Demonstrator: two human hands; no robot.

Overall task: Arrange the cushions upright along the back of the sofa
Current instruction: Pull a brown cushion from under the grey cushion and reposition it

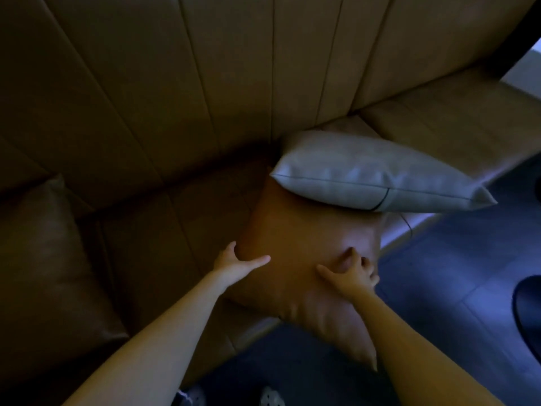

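We look down at a brown leather sofa (164,235) in dim light, and we take its backrest (234,68) as our landmark. An orange-brown cushion (304,247) lies flat on the seat, well forward of the backrest, with its near corner hanging over the seat's front edge above the dark floor (456,276). Our left hand (234,263) grips the cushion's left edge, thumb on top and fingers curled around the side. Our right hand (351,275) presses on the cushion's top near its right edge, fingers bent into the fabric. A grey cushion (369,177) lies tilted on the far part of the orange-brown one, its far end close to the backrest and its pointed corner reaching out past the seat. Another brown cushion (44,247) sits at the left, in front of the backrest, leaning toward it.
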